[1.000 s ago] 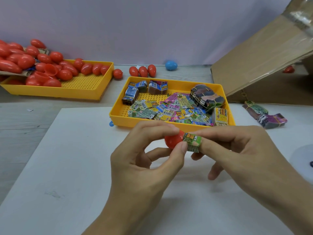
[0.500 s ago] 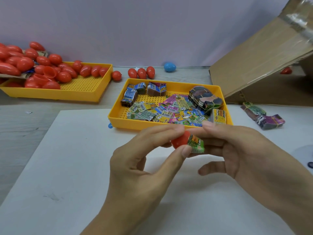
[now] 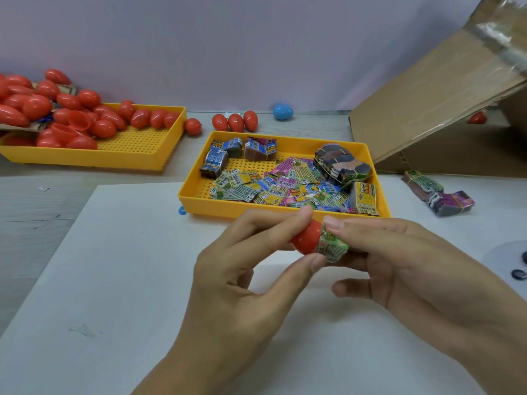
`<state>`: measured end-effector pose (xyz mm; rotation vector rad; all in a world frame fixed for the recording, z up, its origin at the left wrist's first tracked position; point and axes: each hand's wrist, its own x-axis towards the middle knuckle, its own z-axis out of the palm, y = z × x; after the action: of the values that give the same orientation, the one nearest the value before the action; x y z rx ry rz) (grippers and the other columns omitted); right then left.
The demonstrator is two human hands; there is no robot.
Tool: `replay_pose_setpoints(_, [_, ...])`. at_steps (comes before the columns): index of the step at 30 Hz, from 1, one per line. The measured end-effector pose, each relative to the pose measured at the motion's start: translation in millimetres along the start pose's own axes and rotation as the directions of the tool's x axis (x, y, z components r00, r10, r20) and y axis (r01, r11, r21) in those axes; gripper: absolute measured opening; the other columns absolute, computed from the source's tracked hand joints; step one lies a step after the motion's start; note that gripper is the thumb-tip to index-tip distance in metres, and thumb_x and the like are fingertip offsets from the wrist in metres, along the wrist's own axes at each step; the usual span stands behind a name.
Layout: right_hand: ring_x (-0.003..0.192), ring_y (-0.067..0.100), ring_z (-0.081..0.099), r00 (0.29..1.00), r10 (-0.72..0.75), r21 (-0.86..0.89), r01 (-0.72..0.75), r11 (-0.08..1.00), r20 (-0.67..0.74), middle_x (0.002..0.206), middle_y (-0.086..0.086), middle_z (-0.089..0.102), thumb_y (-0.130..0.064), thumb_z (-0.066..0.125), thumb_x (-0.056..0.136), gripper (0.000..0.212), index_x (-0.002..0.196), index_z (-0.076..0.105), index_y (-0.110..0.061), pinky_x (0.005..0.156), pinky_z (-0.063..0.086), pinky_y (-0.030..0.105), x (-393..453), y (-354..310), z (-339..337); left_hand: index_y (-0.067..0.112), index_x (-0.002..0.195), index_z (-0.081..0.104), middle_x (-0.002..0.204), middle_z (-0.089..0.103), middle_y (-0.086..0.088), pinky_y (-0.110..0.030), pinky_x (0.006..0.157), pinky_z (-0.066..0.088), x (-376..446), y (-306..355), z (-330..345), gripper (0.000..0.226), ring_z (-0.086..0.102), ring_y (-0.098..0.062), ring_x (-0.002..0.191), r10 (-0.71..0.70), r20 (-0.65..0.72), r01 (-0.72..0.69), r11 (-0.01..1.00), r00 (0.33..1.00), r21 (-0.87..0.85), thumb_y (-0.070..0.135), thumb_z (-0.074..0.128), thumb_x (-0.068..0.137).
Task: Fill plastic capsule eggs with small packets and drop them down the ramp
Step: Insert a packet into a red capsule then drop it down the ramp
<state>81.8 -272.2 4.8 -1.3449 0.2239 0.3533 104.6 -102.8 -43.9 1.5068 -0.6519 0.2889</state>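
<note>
Fingers of the left hand [image 3: 245,280] pinch a red capsule half [image 3: 305,238] between thumb and forefinger, while the right hand [image 3: 405,269] pinches a green packet [image 3: 332,246] and holds it at the half's open mouth. Both hover above a white board [image 3: 114,280]. Just behind sits a yellow tray [image 3: 196,195] of loose packets; farther left, another yellow tray [image 3: 159,158] holds red eggs. A cardboard ramp [image 3: 427,104] slopes at right.

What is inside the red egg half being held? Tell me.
A folded green packet sticks out of the red egg half, pushed by the right hand. The left hand grips the half. Deeper contents are hidden.
</note>
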Motion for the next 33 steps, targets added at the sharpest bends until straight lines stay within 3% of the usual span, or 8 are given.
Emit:
replay_pose_setpoints(6, [0.078, 0.005, 0.064, 0.998, 0.047, 0.082, -0.049, 0.995, 0.032, 0.106, 0.003, 0.075, -0.034, 0.071, 0.069, 0.039, 0.103, 0.079, -0.019, 0.055, 0.05, 0.025, 1, 4, 0, 0.018, 0.134, 0.058, 0.107, 0.066, 0.009, -0.024, 0.093, 0.049, 1, 0, -4, 0.051, 0.066, -0.018, 0.106, -0.027, 0.05, 0.023, 0.996, 0.998, 0.087, 0.022, 0.072, 0.086])
replay_pose_setpoints(10, [0.081, 0.009, 0.068, 1.0, -0.024, 0.01, 0.024, 1.0, 0.014, 0.104, 0.008, 0.076, -0.032, 0.079, 0.071, 0.034, 0.102, 0.079, -0.017, 0.058, 0.055, 0.025, 1, 0, -2, 0.022, 0.127, 0.066, 0.109, 0.071, 0.007, -0.034, 0.091, 0.055, -1, -3, -1, 0.049, 0.069, -0.024, 0.104, -0.023, -0.04, 0.024, 0.999, 0.999, 0.024, 0.022, 0.078, 0.08])
replay_pose_setpoints(14, [0.077, 0.014, 0.073, 0.997, -0.079, 0.002, 0.079, 0.997, 0.006, 0.094, 0.01, 0.077, -0.036, 0.074, 0.069, 0.031, 0.09, 0.081, -0.014, 0.062, 0.058, 0.028, -2, -2, -2, 0.022, 0.111, 0.074, 0.108, 0.075, 0.006, -0.032, 0.089, 0.057, -2, -3, 1, 0.036, 0.072, -0.027, 0.101, -0.003, -0.1, -0.001, 0.999, 0.995, -0.041, 0.019, 0.081, 0.076])
replay_pose_setpoints(17, [0.075, 0.014, 0.073, 0.999, -0.042, 0.072, 0.04, 0.997, 0.033, 0.097, 0.011, 0.077, -0.021, 0.084, 0.067, 0.027, 0.092, 0.081, -0.013, 0.062, 0.059, 0.027, -2, -2, -2, 0.021, 0.105, 0.076, 0.108, 0.075, 0.007, -0.031, 0.091, 0.056, -2, -4, 1, 0.031, 0.072, -0.023, 0.102, -0.003, -0.111, -0.002, 0.999, 0.994, -0.045, 0.018, 0.081, 0.075])
replay_pose_setpoints(21, [0.074, 0.013, 0.072, 0.998, 0.018, 0.153, -0.027, 0.988, 0.058, 0.099, 0.008, 0.077, -0.02, 0.083, 0.068, 0.034, 0.101, 0.079, -0.012, 0.065, 0.058, 0.026, 2, -1, -3, 0.021, 0.11, 0.075, 0.109, 0.075, 0.007, -0.032, 0.091, 0.056, -2, -1, 1, 0.035, 0.073, -0.02, 0.102, -0.01, -0.102, 0.008, 1.0, 0.995, -0.018, 0.019, 0.08, 0.075])
replay_pose_setpoints(25, [0.07, 0.012, 0.072, 0.996, 0.039, 0.258, -0.06, 0.964, 0.084, 0.091, 0.006, 0.076, -0.026, 0.09, 0.061, 0.038, 0.095, 0.081, -0.012, 0.063, 0.058, 0.027, 3, 2, -4, 0.023, 0.105, 0.075, 0.107, 0.076, 0.007, -0.031, 0.091, 0.056, 0, 0, -1, 0.03, 0.073, -0.021, 0.102, -0.032, -0.084, 0.029, 0.999, 0.996, -0.044, 0.023, 0.08, 0.076])
replay_pose_setpoints(29, [0.07, 0.013, 0.071, 0.999, -0.039, 0.17, 0.044, 0.984, -0.031, 0.088, 0.01, 0.077, -0.021, 0.086, 0.057, 0.032, 0.087, 0.081, -0.012, 0.061, 0.058, 0.024, 2, 5, 3, 0.02, 0.108, 0.076, 0.105, 0.077, 0.001, -0.03, 0.087, 0.058, -2, -1, 1, 0.032, 0.072, -0.026, 0.1, -0.14, -0.079, 0.127, 0.981, 0.987, -0.149, 0.02, 0.08, 0.076])
replay_pose_setpoints(33, [0.067, 0.015, 0.07, 0.978, -0.148, 0.099, 0.163, 0.982, -0.145, 0.082, 0.014, 0.076, -0.03, 0.079, 0.051, 0.027, 0.073, 0.08, -0.013, 0.06, 0.058, 0.023, -2, 4, 8, 0.017, 0.106, 0.076, 0.103, 0.075, -0.004, -0.026, 0.081, 0.059, -2, -2, 2, 0.032, 0.073, -0.024, 0.094, -0.151, -0.102, 0.132, 0.976, 0.983, -0.175, 0.016, 0.081, 0.075])
